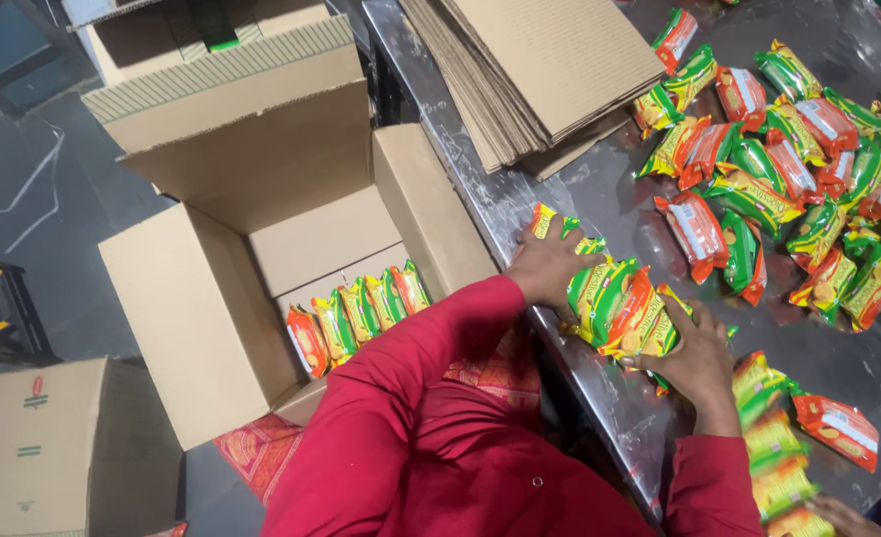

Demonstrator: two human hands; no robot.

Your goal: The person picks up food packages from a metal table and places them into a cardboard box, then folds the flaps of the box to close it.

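Note:
Both my hands press a row of green, yellow and red snack packets [619,308] together on the shiny metal table [520,189]. My left hand [548,264] closes the row's far end, my right hand [697,360] its near end. An open cardboard box [202,318] stands left of the table, with a row of the same packets [359,313] standing on edge inside. Red sleeves cover both my arms.
Many loose packets [798,169] lie scattered over the right of the table, and more are stacked by my right elbow [774,447]. A pile of flat cardboard sheets [540,70] sits at the back. Another open box [202,60] and a closed carton [63,447] stand on the floor.

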